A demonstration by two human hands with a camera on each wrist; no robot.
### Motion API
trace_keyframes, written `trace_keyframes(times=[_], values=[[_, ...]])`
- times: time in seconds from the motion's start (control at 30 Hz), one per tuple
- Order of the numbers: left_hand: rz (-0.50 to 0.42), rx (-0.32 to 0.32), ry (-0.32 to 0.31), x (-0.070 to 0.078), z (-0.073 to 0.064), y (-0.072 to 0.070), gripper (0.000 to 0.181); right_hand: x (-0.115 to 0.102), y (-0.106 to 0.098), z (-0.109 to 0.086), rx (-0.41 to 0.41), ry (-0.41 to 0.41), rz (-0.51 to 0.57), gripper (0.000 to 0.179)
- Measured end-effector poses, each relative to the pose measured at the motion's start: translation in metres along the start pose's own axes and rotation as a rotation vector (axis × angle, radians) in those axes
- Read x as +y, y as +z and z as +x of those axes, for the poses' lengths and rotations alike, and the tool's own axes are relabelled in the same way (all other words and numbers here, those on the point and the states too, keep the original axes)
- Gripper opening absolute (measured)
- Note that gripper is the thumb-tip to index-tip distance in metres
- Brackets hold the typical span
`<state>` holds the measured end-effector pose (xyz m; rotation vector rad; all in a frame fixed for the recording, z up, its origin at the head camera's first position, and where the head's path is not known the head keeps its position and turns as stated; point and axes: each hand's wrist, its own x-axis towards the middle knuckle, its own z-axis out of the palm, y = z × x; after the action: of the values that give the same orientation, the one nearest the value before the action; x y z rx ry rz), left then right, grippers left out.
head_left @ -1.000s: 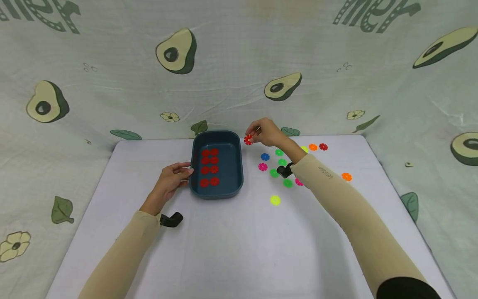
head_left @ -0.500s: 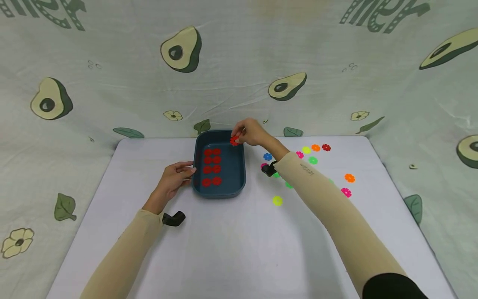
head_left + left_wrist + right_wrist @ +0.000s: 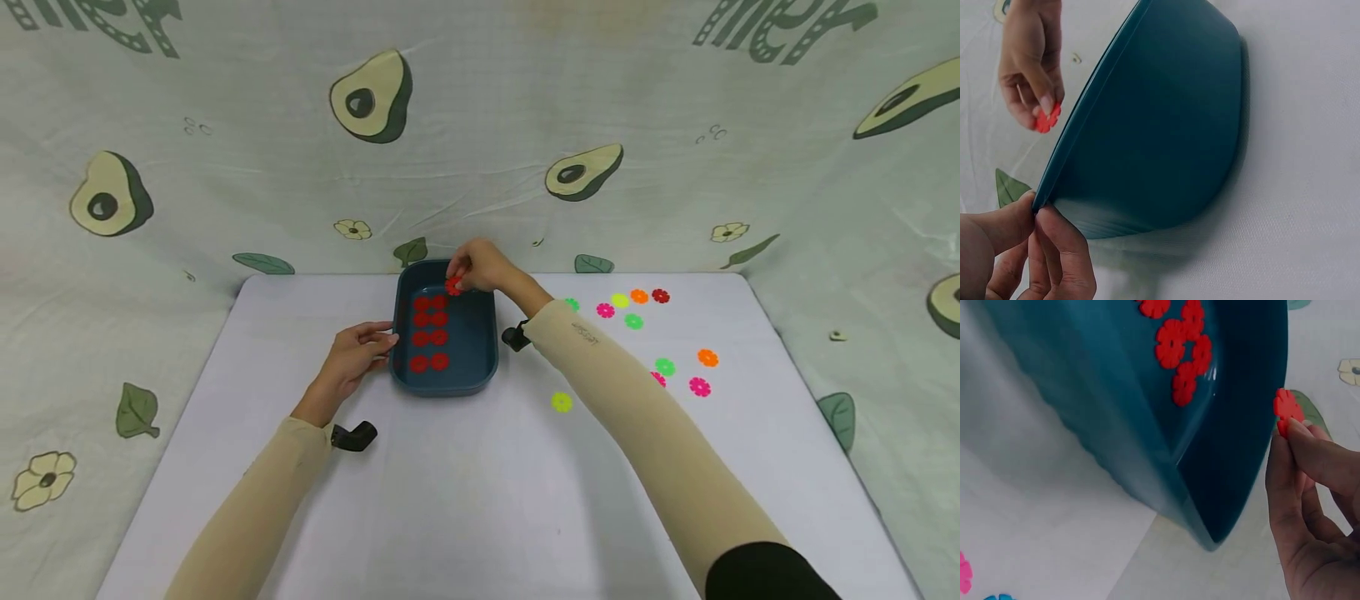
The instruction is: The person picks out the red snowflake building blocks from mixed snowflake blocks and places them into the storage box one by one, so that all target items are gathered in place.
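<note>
A dark teal rectangular tray point(image 3: 480, 367) stands near the table's far edge. Several red notched discs point(image 3: 438, 337) lie in two columns on the left part of its floor. My left hand point(image 3: 358, 357) pinches the tray's left rim between thumb and fingers, as the left wrist view shows close up. Over the tray's far end, my right hand point(image 3: 483, 267) holds one more red notched disc point(image 3: 1287, 406) between thumb and fingertips. In the left wrist view that disc hangs above the rim, apart from the tray.
Right of the tray lie scattered discs: a yellow disc point(image 3: 562, 402), a pink disc point(image 3: 700, 387), an orange disc point(image 3: 707, 357), a dark red disc point(image 3: 661, 296) and several green ones. My right sleeve point(image 3: 622, 392) covers part of that area. A patterned cloth point(image 3: 480, 125) hangs behind the table.
My right hand has moved left with the red disc, from beyond the tray's right rim to over its far end. The left hand keeps its hold on the rim.
</note>
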<state>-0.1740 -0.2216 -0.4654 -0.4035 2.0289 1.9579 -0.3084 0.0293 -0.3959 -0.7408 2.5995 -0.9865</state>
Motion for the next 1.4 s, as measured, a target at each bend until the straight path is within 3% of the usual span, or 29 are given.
trace_keyframes(times=[0.57,1.07,1.4], values=[[-0.02,0.01,0.022,-0.002,0.001,0.001,0.049,-0.004,0.018,0.015,-0.013,0.088,0.009,0.022],[-0.048,-0.011,0.037,-0.001,-0.001,0.0,0.051,0.004,0.031,0.024,-0.072,0.117,-0.153,0.019],[-0.025,0.002,0.024,-0.001,0.001,0.0,0.048,0.007,0.037,0.024,-0.097,0.152,-0.188,0.023]])
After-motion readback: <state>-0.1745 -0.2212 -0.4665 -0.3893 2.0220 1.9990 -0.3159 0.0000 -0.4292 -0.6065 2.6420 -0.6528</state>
